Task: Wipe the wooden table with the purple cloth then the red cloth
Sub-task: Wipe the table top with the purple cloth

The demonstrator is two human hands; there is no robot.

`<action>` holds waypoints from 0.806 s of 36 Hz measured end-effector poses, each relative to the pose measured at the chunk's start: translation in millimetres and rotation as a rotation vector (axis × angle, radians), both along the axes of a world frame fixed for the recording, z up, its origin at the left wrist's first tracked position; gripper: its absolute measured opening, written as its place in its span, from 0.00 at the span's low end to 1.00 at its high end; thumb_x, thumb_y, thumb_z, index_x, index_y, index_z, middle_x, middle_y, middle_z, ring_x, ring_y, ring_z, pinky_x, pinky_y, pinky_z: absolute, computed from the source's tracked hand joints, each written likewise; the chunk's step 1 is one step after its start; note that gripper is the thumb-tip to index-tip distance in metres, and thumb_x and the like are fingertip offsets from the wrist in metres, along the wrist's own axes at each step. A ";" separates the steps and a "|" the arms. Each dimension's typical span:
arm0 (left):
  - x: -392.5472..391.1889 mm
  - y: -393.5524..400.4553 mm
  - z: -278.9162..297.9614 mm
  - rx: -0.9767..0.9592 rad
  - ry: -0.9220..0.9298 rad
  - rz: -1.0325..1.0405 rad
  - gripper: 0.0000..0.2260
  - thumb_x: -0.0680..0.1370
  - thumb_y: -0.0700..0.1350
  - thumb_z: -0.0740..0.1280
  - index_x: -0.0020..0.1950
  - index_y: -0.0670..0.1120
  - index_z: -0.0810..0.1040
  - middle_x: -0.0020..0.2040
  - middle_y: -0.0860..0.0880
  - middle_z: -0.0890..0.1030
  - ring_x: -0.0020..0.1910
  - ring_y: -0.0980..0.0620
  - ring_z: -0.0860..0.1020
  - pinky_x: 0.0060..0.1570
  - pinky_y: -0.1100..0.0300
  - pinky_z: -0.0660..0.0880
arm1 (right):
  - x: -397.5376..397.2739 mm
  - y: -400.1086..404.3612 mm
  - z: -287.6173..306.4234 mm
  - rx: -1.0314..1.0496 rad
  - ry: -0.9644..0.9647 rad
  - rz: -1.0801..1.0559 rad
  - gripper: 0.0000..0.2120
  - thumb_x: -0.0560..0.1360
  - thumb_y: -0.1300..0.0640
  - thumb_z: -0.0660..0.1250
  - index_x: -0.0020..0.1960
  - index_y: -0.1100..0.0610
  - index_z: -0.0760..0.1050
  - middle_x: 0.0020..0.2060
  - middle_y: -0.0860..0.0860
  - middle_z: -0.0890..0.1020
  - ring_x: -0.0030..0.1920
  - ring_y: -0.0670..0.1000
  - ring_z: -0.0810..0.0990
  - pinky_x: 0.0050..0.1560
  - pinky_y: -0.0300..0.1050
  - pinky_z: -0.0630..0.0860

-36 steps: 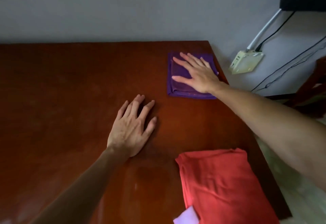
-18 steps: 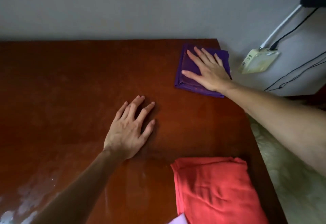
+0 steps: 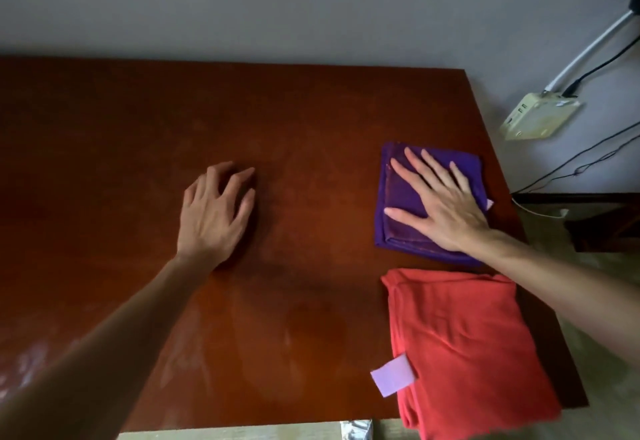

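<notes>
The folded purple cloth [image 3: 400, 193] lies on the wooden table [image 3: 138, 162] near its right edge. My right hand [image 3: 446, 207] presses flat on top of it, fingers spread and pointing away from me. A larger folded red cloth [image 3: 464, 346] lies just nearer to me at the front right corner, a narrow gap apart from the purple one, and overhangs the front edge. My left hand [image 3: 211, 218] rests on the bare table top near the middle, fingers slightly curled, holding nothing.
A pale lilac tag [image 3: 393, 375] sticks out from the red cloth's left side. A grey wall runs along the table's back edge. Off the right edge a white power strip [image 3: 540, 119] with cables hangs on the wall above dark furniture [image 3: 606, 221].
My right hand has slid the purple cloth from the far right corner back toward me, close to the red cloth. My left hand's fingers have curled a little.
</notes>
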State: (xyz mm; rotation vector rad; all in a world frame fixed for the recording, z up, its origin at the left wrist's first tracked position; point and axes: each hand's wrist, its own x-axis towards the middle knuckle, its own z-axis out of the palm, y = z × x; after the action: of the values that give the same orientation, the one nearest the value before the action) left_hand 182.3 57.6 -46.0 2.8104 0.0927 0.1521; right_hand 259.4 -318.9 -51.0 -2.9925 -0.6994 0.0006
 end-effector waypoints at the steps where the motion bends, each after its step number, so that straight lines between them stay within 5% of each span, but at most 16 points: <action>1: -1.8 11.0 -2.4 0.003 0.022 -0.001 0.22 0.83 0.58 0.51 0.75 0.54 0.68 0.72 0.45 0.67 0.71 0.43 0.68 0.71 0.44 0.61 | 5.6 4.3 1.2 0.002 0.010 0.008 0.46 0.73 0.20 0.43 0.84 0.42 0.51 0.84 0.45 0.52 0.84 0.50 0.49 0.80 0.64 0.51; 11: -2.0 28.5 -8.4 0.073 0.089 -0.091 0.23 0.84 0.59 0.44 0.80 0.60 0.55 0.78 0.46 0.58 0.81 0.51 0.50 0.79 0.51 0.45 | 145.0 124.9 13.3 0.046 0.114 0.022 0.45 0.72 0.18 0.44 0.83 0.39 0.47 0.84 0.45 0.47 0.83 0.49 0.43 0.81 0.63 0.43; 17: 0.9 30.2 -12.3 0.094 0.084 -0.100 0.23 0.85 0.59 0.43 0.80 0.61 0.54 0.79 0.47 0.56 0.81 0.53 0.49 0.79 0.53 0.41 | 190.5 172.7 15.1 0.076 0.112 -0.033 0.45 0.74 0.19 0.46 0.84 0.41 0.48 0.84 0.46 0.48 0.84 0.51 0.45 0.81 0.64 0.43; 26: 0.4 31.8 -13.3 0.077 0.047 -0.111 0.23 0.84 0.60 0.44 0.80 0.61 0.55 0.78 0.46 0.57 0.81 0.50 0.51 0.78 0.53 0.42 | 126.8 176.8 12.3 0.050 0.082 -0.021 0.46 0.73 0.20 0.46 0.84 0.43 0.46 0.84 0.47 0.48 0.84 0.52 0.45 0.81 0.62 0.42; 29: 0.0 33.0 -9.6 -0.062 -0.006 -0.090 0.22 0.84 0.60 0.47 0.77 0.61 0.63 0.75 0.48 0.62 0.77 0.49 0.60 0.77 0.49 0.54 | 64.0 178.3 6.8 0.060 0.053 0.008 0.46 0.73 0.20 0.46 0.84 0.43 0.48 0.84 0.47 0.50 0.84 0.52 0.46 0.81 0.63 0.44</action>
State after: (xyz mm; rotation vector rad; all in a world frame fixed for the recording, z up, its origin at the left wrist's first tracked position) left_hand 182.3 90.6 -55.7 2.7456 -0.0301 0.1339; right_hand 323.4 -140.5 -44.2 -2.9209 -0.6934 0.0584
